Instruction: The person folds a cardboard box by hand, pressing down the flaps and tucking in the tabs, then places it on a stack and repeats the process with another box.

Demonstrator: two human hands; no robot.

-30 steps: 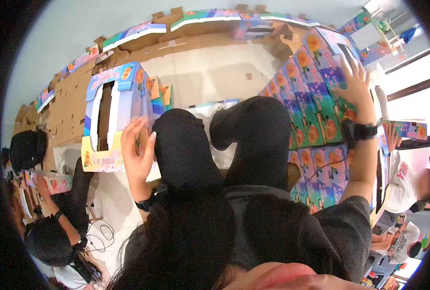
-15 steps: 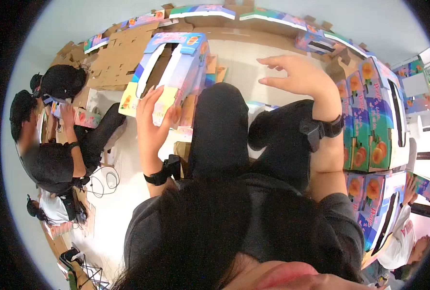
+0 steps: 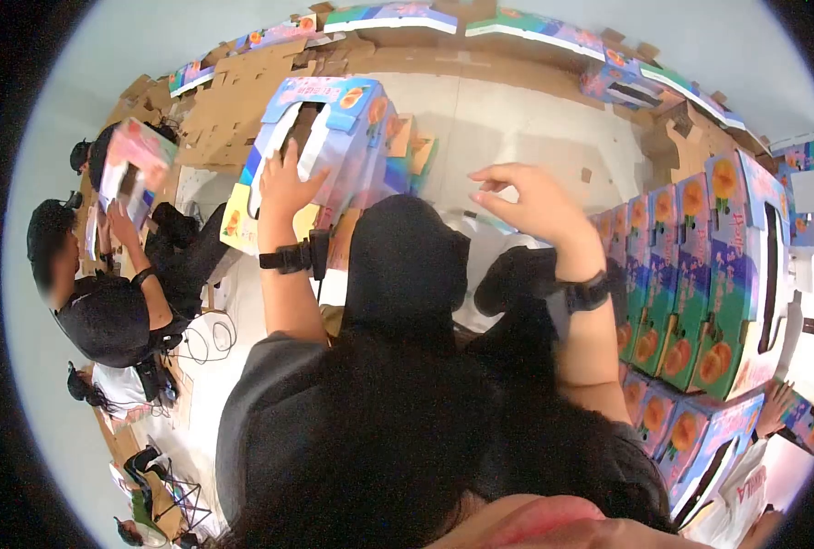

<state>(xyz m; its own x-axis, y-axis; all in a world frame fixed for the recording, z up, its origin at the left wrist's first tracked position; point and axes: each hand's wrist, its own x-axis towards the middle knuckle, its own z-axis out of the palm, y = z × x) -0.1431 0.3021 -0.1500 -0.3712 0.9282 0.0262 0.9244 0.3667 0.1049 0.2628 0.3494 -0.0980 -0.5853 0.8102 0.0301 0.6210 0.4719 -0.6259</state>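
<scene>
A printed cardboard carton (image 3: 356, 174), blue, white and yellow with peach pictures, stands in front of me on the left; a long slot runs along its top. My left hand (image 3: 290, 188) lies over that top beside the slot, fingers spread, not wrapped around anything. To the right, my right hand (image 3: 526, 203) hangs in the air above the floor, holding nothing, its thumb a little apart from the bent fingers. Both wrists wear black straps. My knees (image 3: 407, 265) are between the two hands.
Rows of similar cartons (image 3: 727, 274) are stacked at my right. Flattened brown cardboard (image 3: 228, 114) lies at the back left. A co-worker (image 3: 105, 316) on the left holds up a carton (image 3: 137, 169). Cables (image 3: 207, 339) lie on the floor nearby.
My left hand has moved up over the carton's top toward the slot. My right hand has shifted left and its fingers have come closer together. The co-worker has raised a carton.
</scene>
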